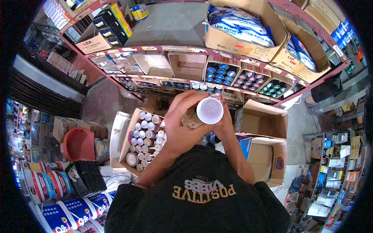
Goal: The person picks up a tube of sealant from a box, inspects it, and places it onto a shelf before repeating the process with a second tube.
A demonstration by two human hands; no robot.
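A container with a round white lid (210, 110) is held upright in front of my chest, its lid facing up at me. My right hand (224, 120) is wrapped round its right side. From the left, my left hand (176, 118) curves toward it, thumb close to the lid's lower edge and fingers bent at the far side. A crumpled tan piece (191, 119), cloth-like, shows between the left thumb and fingers. Below left of my hands stands an open carton (125, 157) packed with several white-topped cans and bottles (142, 134).
Ahead, a red-edged shelf (171, 23) holds cartons of blue-and-white glue packs (243, 29) and rows of spray cans (221, 73). Opened cartons (264, 120) stand at right. A red plastic chair (79, 143) and paint pails (74, 213) are at left; a stocked rack (330, 174) stands far right.
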